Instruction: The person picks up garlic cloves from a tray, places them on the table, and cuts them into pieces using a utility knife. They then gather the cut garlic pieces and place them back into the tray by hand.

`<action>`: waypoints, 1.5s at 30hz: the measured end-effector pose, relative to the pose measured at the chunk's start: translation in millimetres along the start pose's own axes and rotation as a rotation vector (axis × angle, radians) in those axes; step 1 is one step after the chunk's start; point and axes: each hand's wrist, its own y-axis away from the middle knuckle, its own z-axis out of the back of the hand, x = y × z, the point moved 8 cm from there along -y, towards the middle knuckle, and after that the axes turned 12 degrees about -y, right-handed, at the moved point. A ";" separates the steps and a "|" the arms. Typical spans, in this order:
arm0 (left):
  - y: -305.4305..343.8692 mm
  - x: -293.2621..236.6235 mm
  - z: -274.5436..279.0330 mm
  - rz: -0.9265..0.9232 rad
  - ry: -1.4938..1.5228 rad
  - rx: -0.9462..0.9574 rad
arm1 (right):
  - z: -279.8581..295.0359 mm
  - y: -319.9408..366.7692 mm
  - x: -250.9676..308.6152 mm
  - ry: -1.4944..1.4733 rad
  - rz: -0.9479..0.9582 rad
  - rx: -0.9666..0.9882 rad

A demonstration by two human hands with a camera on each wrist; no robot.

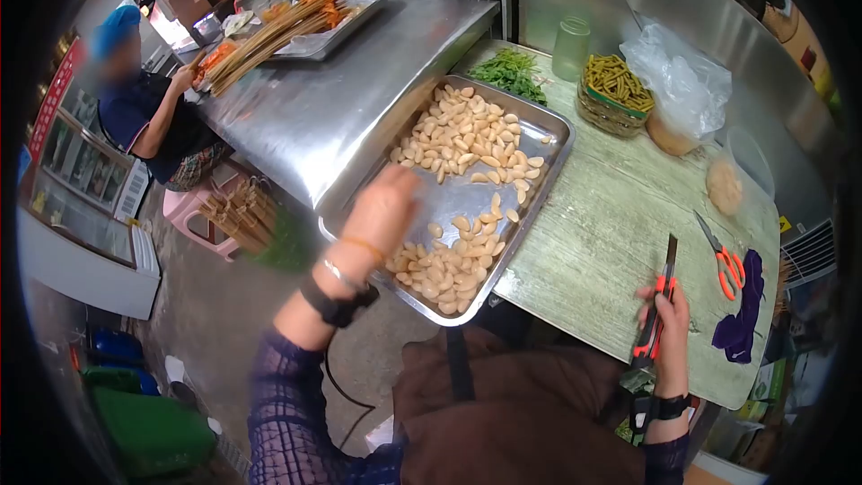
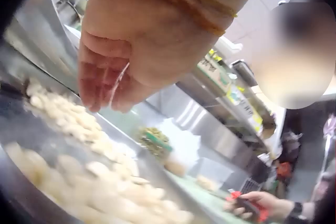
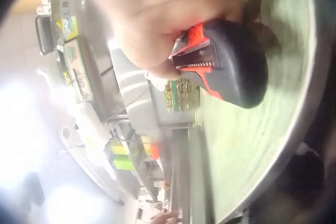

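Observation:
A metal tray holds two heaps of peeled garlic cloves, with bare metal between them. Over its left side is my left hand, blurred in the head view. In the left wrist view its fingers bend loosely above the cloves, and a thin bright line shows between thumb and fingers. My right hand grips a red and black utility knife at the right, its dark blade pointing away from me. The right wrist view shows the rounded black end of the knife handle in that hand.
Scissors with orange handles and a purple cloth lie right of the knife. Chopped greens, a tub of green pieces and a plastic bag stand behind. A person handles skewers at the left.

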 end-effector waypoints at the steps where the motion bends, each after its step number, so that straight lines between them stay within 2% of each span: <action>1: -8.2 22.6 -9.0 0.065 -0.060 0.005 | -1.2 7.5 -3.7 0.090 0.028 0.022; 3: -24.8 46.5 -31.2 0.087 -0.164 -0.006 | -2.6 24.8 -13.2 0.270 0.083 0.062; 4: -33.3 54.4 -42.0 0.095 -0.213 -0.010 | -3.8 33.7 -15.8 0.253 0.094 0.021; 7: -59.7 69.7 -75.8 0.192 -0.078 0.208 | 2.8 41.8 -21.1 0.263 0.216 0.023; 8: -69.9 75.1 -78.9 0.265 0.015 0.237 | 2.9 41.8 -20.4 0.238 0.202 -0.007; 12: -97.1 74.2 -95.4 0.342 0.013 0.294 | 3.2 38.8 -19.8 0.248 0.194 -0.025; 16: -108.1 38.5 -96.7 0.146 0.094 0.159 | 2.0 39.4 -19.8 0.256 0.198 -0.039; 19: -83.0 -13.9 -86.2 -0.186 0.017 0.255 | 5.0 40.8 -20.6 0.281 0.203 -0.039; 22: -39.0 -28.7 -71.2 -0.446 0.133 0.222 | 4.0 40.3 -21.1 0.288 0.194 -0.038; 25: -8.4 -38.4 -30.7 -0.474 0.169 0.207 | 1.6 40.4 -20.2 0.297 0.176 -0.046; 28: 9.6 -18.4 -23.6 -0.437 0.201 0.286 | 2.8 40.3 -19.9 0.322 0.167 -0.051; 31: 13.7 3.5 -17.7 -0.262 0.227 0.426 | 3.5 40.1 -20.4 0.325 0.163 -0.060; 32: 14.3 8.1 -14.3 -0.240 0.098 0.343 | 3.5 40.3 -20.4 0.323 0.162 -0.064; 35: 0.0 18.8 -9.5 -0.116 0.088 0.281 | 3.9 40.0 -21.1 0.321 0.171 -0.075; 36: -6.3 15.3 -2.7 -0.147 0.105 0.158 | 4.2 40.5 -21.3 0.327 0.170 -0.079; 39: -26.6 10.5 -5.8 -0.109 0.081 0.114 | 4.6 39.5 -21.0 0.342 0.177 -0.083; 42: -45.6 -6.8 -23.5 -0.107 0.143 0.133 | 5.4 40.2 -21.2 0.351 0.180 -0.081; 45: -59.2 -28.2 -50.4 -0.219 0.063 0.151 | 3.7 40.1 -20.5 0.341 0.174 -0.090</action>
